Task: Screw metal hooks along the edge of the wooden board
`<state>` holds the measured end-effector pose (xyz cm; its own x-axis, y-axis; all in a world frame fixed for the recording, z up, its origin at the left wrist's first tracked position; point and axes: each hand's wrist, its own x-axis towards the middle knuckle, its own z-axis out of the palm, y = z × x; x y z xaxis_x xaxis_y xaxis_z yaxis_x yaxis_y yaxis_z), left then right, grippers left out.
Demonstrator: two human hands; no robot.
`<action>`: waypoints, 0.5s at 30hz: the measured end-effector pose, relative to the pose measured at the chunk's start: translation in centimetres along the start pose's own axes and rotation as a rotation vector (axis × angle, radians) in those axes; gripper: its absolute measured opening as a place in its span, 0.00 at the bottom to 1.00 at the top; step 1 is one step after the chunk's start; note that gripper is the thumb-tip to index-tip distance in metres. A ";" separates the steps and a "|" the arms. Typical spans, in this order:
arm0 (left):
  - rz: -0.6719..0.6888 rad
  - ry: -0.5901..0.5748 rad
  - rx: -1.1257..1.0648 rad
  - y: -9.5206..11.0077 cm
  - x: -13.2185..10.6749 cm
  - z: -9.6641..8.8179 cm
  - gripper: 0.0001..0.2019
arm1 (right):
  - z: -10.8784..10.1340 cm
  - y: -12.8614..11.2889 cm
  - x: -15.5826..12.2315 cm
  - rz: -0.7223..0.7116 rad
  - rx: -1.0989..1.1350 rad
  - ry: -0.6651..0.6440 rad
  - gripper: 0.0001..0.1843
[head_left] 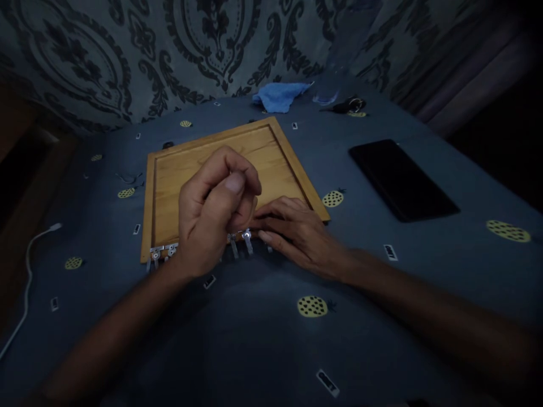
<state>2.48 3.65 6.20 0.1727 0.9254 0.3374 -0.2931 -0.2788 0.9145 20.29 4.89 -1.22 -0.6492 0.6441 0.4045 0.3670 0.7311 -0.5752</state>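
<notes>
A wooden framed board (169, 186) with a recessed panel lies on the patterned cloth in front of me. Along its near edge runs a row of small metal clip-like fittings (247, 236) with prongs hanging down. My left hand (216, 209) is raised above that edge, its fingers curled and the thumb pressed against the index finger; whatever may be in the pinch is hidden. At the near right edge, my right hand (301, 234) grips the board, fingers over the top and thumb in front, beside the fittings.
Right of the board lies a dark phone-like slab (403, 180). A blue cloth (281, 96) and a dark object with a ring (350, 105) are at the back. A white cable (27, 271) runs along the left, and a patterned curtain (139, 51) hangs behind.
</notes>
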 end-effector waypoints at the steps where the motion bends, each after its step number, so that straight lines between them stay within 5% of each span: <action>1: 0.005 -0.005 0.000 0.0 0.0 0.0 0.11 | 0.0 0.0 0.0 0.001 0.001 -0.004 0.22; 8: 0.007 -0.177 -0.085 -0.6 0.8 -0.6 0.10 | 0.0 0.0 0.0 0.002 0.002 -0.015 0.24; 15: -0.014 -0.089 -0.023 0.4 1.0 -0.5 0.11 | 0.0 0.1 0.0 -0.018 -0.009 0.000 0.24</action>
<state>2.09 4.57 6.79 0.2592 0.9025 0.3440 -0.3110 -0.2592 0.9144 20.33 4.96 -1.33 -0.6557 0.6308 0.4149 0.3611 0.7446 -0.5614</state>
